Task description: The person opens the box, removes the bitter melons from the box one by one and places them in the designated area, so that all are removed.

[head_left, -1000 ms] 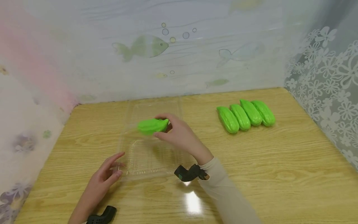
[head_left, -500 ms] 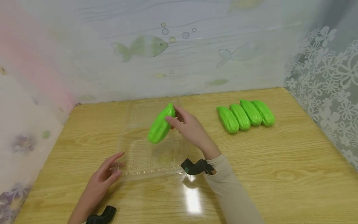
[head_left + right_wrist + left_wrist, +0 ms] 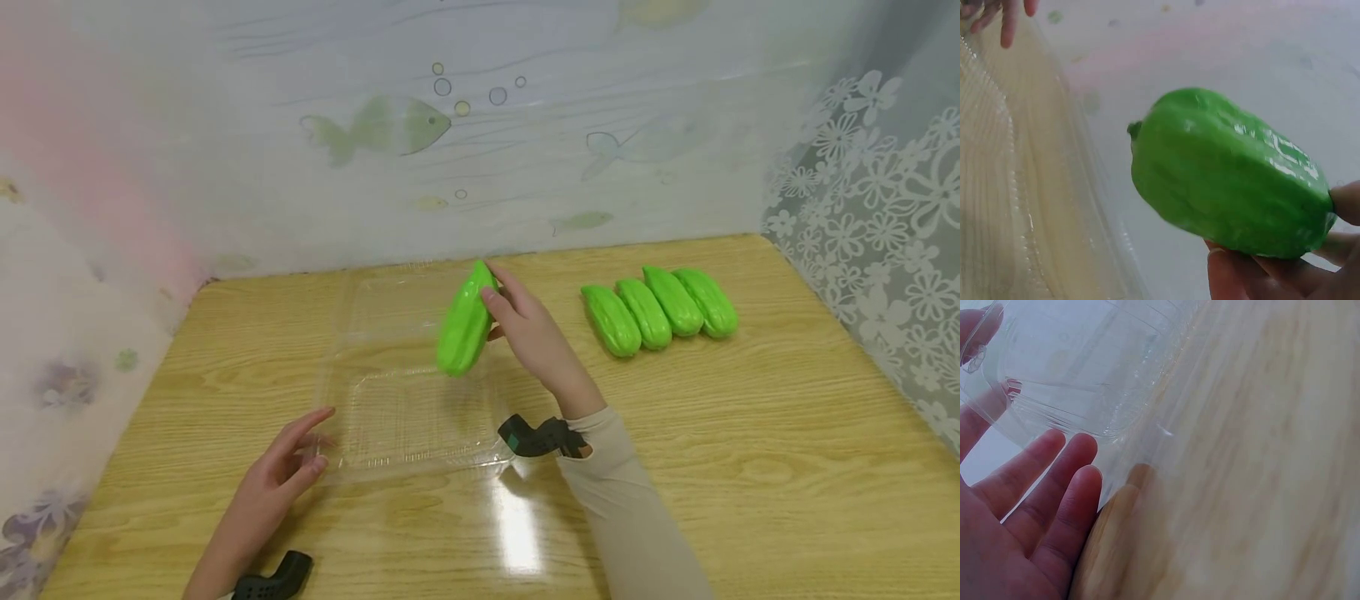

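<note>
My right hand (image 3: 534,337) holds a glossy green ribbed fruit (image 3: 462,332) by its pointed end, thumb on one side and fingers on the other. Its blunt end, with a small dark stub, shows in the right wrist view. The fruit is raised over the right part of a clear plastic clamshell box (image 3: 408,458), which lies opened flat with its lid half toward the wall. At the box's near left corner is my left hand (image 3: 272,477), fingers loosely extended. In the left wrist view its fingertips (image 3: 1083,447) lie right at the plastic edge.
Several matching green fruits (image 3: 648,315) lie side by side at the back right of the wooden table (image 3: 750,467). A fish-patterned wall covering (image 3: 525,183) rises behind the table, and a flowered curtain (image 3: 892,233) borders it on the right.
My right hand has moved right and slightly back with the fruit, turning it from lying sideways to pointed end up and away. My left hand and the box have stayed put.
</note>
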Available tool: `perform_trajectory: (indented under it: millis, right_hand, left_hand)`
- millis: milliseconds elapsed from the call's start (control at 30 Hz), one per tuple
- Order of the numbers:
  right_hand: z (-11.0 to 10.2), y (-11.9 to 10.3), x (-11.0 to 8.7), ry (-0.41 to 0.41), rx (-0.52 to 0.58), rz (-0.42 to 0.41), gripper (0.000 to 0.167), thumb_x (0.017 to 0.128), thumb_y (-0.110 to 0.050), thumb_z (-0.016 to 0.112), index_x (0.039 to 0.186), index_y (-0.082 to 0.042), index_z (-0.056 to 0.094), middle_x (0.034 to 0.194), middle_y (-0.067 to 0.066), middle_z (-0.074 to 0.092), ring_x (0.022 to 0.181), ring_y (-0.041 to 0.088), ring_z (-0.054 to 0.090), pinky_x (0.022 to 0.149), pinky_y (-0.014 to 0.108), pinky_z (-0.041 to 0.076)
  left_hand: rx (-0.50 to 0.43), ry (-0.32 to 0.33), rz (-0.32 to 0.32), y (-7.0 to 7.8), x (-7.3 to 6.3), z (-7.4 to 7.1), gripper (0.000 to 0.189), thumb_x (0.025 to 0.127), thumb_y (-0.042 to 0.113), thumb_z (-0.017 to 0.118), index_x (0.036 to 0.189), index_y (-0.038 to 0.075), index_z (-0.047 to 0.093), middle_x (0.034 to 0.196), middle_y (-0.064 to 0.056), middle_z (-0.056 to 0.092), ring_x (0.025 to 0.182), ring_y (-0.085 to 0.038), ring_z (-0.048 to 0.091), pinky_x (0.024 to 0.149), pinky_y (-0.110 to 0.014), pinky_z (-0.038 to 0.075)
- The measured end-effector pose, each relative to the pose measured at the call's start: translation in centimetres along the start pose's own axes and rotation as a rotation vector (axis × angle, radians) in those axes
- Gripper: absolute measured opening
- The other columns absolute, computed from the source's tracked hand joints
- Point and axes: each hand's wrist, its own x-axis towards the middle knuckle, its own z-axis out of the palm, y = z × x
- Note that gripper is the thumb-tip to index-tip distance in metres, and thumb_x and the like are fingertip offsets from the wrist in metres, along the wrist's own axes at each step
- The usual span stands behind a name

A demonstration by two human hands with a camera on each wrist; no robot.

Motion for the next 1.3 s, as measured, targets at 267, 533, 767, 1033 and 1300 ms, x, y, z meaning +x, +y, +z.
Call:
perform_trajectory:
  millis: [267, 533, 767, 1033, 1300]
  right_hand:
    - [-0.4, -1.4, -0.6, 0.055, -0.024, 0.040, 0.044, 0.099, -0.025, 0.031, 0.142, -0.019, 0.023, 0.134, 0.009, 0.039, 0.113, 0.019, 0.045, 0.089, 0.036, 0.041]
    - [-1.4, 0.6, 0.0, 0.157, -0.005, 0.087, 0.041, 0.098, -0.028, 0.034, 0.139, -0.028, 0.031, 0.128, 0.005, 0.044, 0.103, 0.019, 0.048, 0.083, 0.036, 0.043]
    - [-2.4, 2.6, 0.5, 0.224, -0.008, 0.110, 0.038, 0.096, -0.038, 0.033, 0.134, -0.036, 0.035, 0.124, 0.002, 0.047, 0.100, 0.018, 0.050, 0.081, 0.035, 0.043]
    - [-3.1, 3.0, 0.5, 0.263, 0.032, 0.132, 0.038, 0.099, -0.029, 0.024, 0.135, -0.026, 0.035, 0.142, -0.001, 0.028, 0.130, 0.014, 0.021, 0.104, 0.037, 0.020]
    - [-3.9, 3.3, 0.5, 0.297, -0.005, 0.187, 0.040, 0.098, -0.034, 0.022, 0.134, -0.023, 0.036, 0.139, -0.002, 0.032, 0.128, 0.014, 0.023, 0.104, 0.037, 0.019]
  left_hand:
    - [-0.007, 0.003, 0.006, 0.0, 0.0, 0.0, 0.051, 0.091, 0.013, 0.052, 0.138, 0.022, 0.034, 0.120, -0.006, 0.048, 0.101, -0.016, 0.051, 0.074, -0.024, 0.047]
    - [-0.016, -0.006, -0.009, -0.1, -0.2, 0.1, 0.052, 0.091, 0.014, 0.052, 0.138, 0.024, 0.033, 0.120, -0.004, 0.049, 0.100, -0.017, 0.053, 0.074, -0.024, 0.046]
    - [0.000, -0.001, -0.005, -0.1, -0.1, 0.0, 0.051, 0.091, 0.013, 0.052, 0.138, 0.023, 0.033, 0.120, -0.005, 0.048, 0.099, -0.017, 0.053, 0.073, -0.024, 0.047]
    - [-0.002, -0.001, 0.003, -0.2, 0.0, 0.0, 0.051, 0.091, 0.014, 0.052, 0.138, 0.023, 0.034, 0.120, -0.006, 0.048, 0.098, -0.017, 0.053, 0.073, -0.024, 0.047]
    - [0.008, 0.007, -0.001, -0.5, 0.0, 0.0, 0.051, 0.091, 0.015, 0.053, 0.138, 0.024, 0.034, 0.122, -0.005, 0.047, 0.100, -0.015, 0.052, 0.074, -0.024, 0.047]
